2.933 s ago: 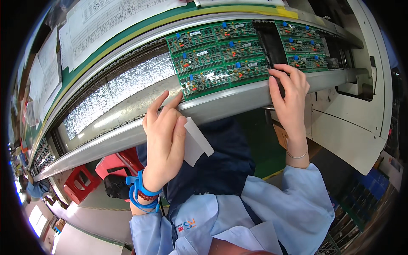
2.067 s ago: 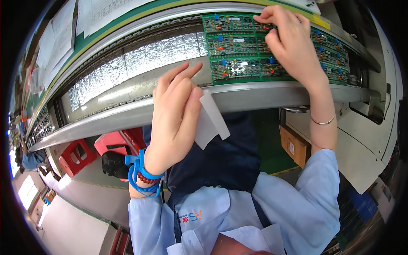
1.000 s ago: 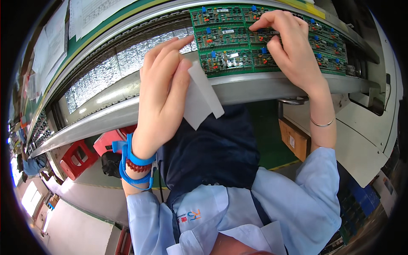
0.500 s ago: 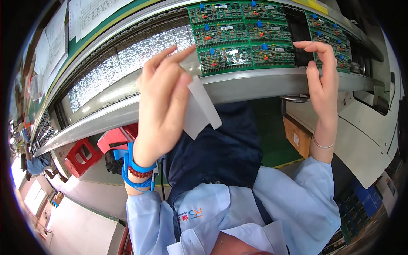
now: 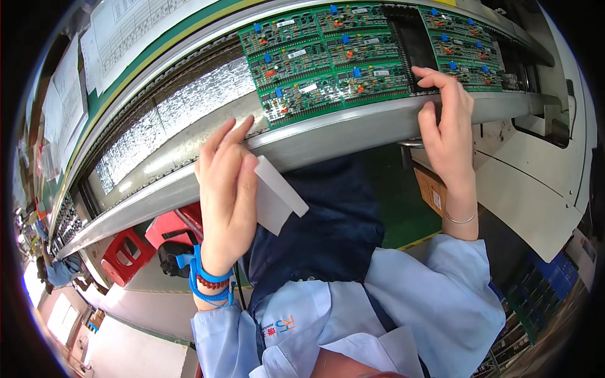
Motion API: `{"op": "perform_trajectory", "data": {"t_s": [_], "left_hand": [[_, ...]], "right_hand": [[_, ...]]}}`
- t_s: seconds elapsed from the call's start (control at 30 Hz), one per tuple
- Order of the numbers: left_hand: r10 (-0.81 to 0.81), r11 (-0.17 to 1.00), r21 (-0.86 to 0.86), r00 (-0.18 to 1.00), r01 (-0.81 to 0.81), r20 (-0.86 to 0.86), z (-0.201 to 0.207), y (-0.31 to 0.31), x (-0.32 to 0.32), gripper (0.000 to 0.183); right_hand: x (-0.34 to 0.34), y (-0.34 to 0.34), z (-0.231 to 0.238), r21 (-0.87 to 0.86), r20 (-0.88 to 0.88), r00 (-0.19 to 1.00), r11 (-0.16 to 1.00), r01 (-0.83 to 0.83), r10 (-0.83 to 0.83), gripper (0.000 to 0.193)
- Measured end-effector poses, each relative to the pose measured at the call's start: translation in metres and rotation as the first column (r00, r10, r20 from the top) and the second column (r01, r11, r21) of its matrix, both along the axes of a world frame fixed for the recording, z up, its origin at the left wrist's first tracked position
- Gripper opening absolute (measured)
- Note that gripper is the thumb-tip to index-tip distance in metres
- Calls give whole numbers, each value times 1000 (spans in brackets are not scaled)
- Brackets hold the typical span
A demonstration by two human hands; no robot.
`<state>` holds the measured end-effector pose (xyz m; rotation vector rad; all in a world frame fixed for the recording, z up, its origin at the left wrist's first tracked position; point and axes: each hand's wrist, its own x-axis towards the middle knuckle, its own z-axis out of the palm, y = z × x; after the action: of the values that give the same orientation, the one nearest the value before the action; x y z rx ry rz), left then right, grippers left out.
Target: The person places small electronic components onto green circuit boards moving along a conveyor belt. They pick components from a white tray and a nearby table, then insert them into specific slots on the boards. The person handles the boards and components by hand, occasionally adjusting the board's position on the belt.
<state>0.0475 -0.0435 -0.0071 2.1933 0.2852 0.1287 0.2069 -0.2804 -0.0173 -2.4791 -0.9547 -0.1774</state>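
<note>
My left hand (image 5: 228, 189) is over the near rail, with a folded piece of white paper (image 5: 277, 196) held between thumb and palm. Its index and middle fingers reach toward the lower left corner of a green circuit board panel (image 5: 343, 49), apart from it. That panel lies on the conveyor and carries rows of small components, blue trimmers and white labels. At the panel's right edge is my right hand (image 5: 449, 126), fingers bent and thumb apart, with nothing in its grip. Whether its fingertips touch the edge, I cannot tell. A second green panel (image 5: 463, 50) lies farther right.
A metal rail (image 5: 353, 129) runs along the conveyor's near side. Silvery reflective plates (image 5: 183, 104) lie left of the boards. Printed sheets (image 5: 135, 31) rest beyond the far rail. A red stool (image 5: 128, 257) stands below left, and a cardboard box (image 5: 433, 192) below right.
Both hands appear lower and farther left in the picture, and the boards have shifted left as well. My left fingers have drawn back from the panel's edge; the paper stays in that hand.
</note>
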Motion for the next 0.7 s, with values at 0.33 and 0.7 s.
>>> {"op": "perform_trajectory", "data": {"t_s": [0.33,0.7], "left_hand": [[-74,993,91,997,77,-37,-3,-7,0,26],[-30,999,-29,998,31,52,-5,-10,0,14]], "right_hand": [[-12,0,-4,70,-72,997,997,20,-15,26],[-15,4,-2,109,-44,999,994,14,-9,28]]}}
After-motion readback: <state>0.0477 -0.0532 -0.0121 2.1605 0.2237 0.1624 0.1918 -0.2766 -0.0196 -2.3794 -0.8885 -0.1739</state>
